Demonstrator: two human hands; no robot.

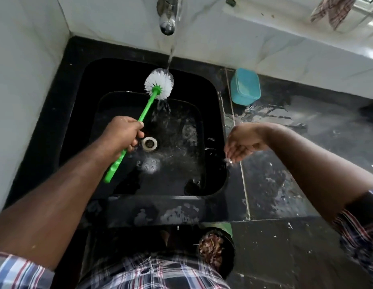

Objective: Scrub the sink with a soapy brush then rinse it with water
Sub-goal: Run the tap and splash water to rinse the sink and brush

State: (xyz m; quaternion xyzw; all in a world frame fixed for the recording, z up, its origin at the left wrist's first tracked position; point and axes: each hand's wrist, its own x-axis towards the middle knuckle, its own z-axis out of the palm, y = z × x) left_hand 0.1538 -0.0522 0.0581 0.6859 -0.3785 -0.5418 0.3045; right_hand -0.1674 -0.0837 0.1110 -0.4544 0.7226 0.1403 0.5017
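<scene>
While the left hand (124, 132) grips the brush (158, 84) under the running tap (166, 21), the right hand (241, 144) hangs open and empty; suds dot the sink (77, 97), so rinsing looks underway, unfinished.

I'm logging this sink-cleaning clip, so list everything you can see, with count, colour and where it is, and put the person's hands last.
sink: one, black, set into the counter, wet with foam patches
drain: one, pale ring, sink floor
tap: one, chrome, on the wall above the sink, running
water stream: one, falling onto the brush head
brush: one, white bristles, green handle, held over the sink under the stream
container: one, teal, counter right of the sink, by the wall
counter: one, black, wet and soapy
cloth: one, checked, top right above the ledge
bin: one, dark, holding scraps, below the counter edge
left hand: closed on the brush handle
right hand: empty, wet, over the sink's right rim
</scene>
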